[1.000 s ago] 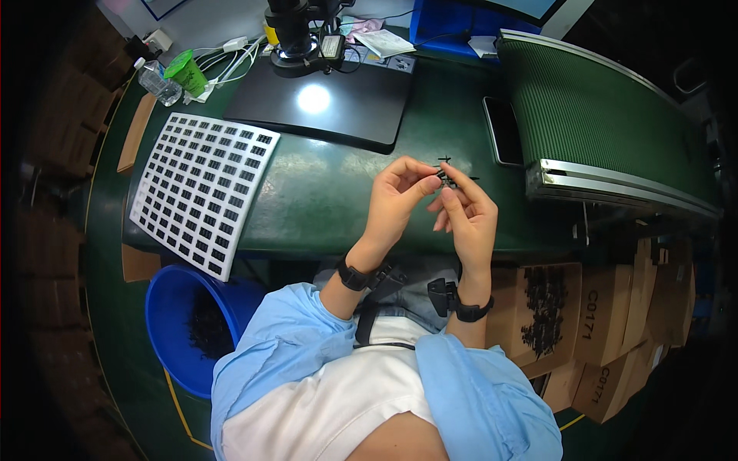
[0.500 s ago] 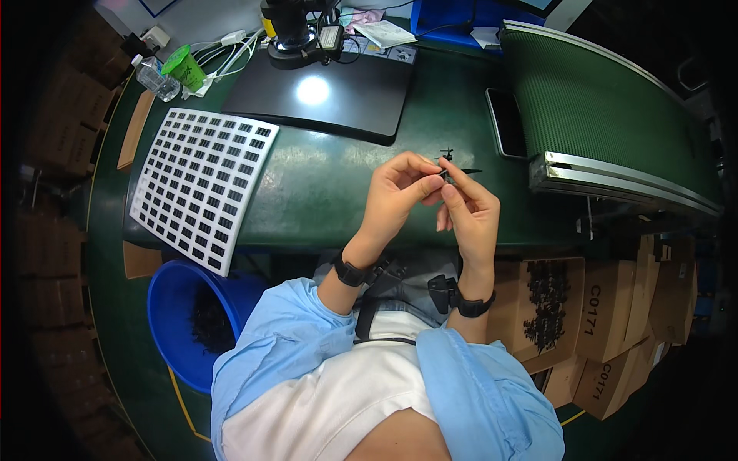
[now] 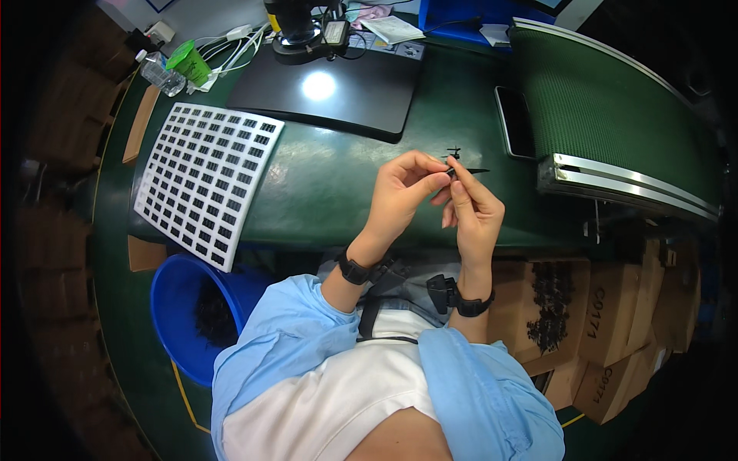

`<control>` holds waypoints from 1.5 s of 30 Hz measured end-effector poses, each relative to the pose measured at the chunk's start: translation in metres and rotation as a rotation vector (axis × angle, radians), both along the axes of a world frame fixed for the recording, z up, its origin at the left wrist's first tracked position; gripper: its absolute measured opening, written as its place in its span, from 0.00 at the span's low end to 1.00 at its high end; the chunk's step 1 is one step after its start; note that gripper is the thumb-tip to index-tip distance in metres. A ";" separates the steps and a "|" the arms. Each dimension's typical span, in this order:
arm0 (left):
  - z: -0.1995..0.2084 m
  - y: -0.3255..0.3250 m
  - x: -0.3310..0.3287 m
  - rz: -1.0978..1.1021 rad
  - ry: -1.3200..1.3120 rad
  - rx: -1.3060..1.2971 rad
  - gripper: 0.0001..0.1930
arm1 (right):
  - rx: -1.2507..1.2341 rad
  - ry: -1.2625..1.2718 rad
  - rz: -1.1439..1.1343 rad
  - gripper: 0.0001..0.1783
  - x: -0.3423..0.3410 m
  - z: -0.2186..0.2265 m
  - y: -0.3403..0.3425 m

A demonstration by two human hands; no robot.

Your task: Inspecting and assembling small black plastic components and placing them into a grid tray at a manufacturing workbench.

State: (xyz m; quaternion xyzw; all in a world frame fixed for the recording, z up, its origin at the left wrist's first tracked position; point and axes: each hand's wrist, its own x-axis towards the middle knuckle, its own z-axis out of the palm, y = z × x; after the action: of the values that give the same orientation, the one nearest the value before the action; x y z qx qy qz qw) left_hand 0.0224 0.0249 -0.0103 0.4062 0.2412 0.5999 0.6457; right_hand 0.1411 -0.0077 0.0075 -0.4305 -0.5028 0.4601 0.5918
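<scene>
Both of my hands meet above the green table. My left hand (image 3: 401, 188) pinches a small black branching piece (image 3: 477, 170) between thumb and index finger. My right hand (image 3: 480, 209) grips the same piece with thumb and index finger, its other fingers curled below. A thin pointed arm of the piece sticks out to the right, and a short crossed end rises above the fingertips. Its middle is covered by my fingers, so its exact kind cannot be made out.
At left lies a white tray (image 3: 252, 196) with rows of small black parts, above a blue bin (image 3: 175, 307) holding black pieces. A dark flat panel (image 3: 338, 96) sits under a lighted stand (image 3: 296, 27). Rightward are a phone (image 3: 515, 123), a green conveyor belt (image 3: 607, 100) and cardboard boxes (image 3: 611, 307).
The whole view has shifted slightly. My fingers have moved a little on the black piece, and more of its pointed arm shows. Both hands keep their hold.
</scene>
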 end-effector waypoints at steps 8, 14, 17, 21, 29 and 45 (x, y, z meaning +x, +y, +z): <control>0.007 0.014 -0.014 0.039 0.200 -0.027 0.04 | -0.026 -0.029 -0.042 0.17 0.006 -0.008 0.007; 0.002 0.067 -0.095 0.132 0.587 0.019 0.06 | -0.118 0.000 -0.061 0.16 0.030 -0.034 0.010; -0.009 0.114 -0.132 0.347 1.021 0.079 0.06 | -0.232 0.046 -0.083 0.17 0.036 -0.041 0.008; -0.027 0.171 -0.167 0.599 1.303 0.470 0.06 | -0.287 0.072 -0.083 0.18 0.041 -0.051 0.001; -0.061 0.203 -0.189 0.549 1.393 0.486 0.09 | -0.310 0.068 -0.085 0.17 0.044 -0.061 -0.004; -0.039 0.191 -0.175 0.575 1.542 0.602 0.12 | -0.267 0.031 -0.114 0.17 0.042 -0.067 -0.003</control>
State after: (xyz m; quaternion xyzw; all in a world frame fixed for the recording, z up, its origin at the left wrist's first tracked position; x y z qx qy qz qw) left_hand -0.1524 0.2161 -0.0491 0.7752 0.5349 0.3359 -0.0085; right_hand 0.1826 -0.0112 -0.0596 -0.5262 -0.4027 0.4950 0.5621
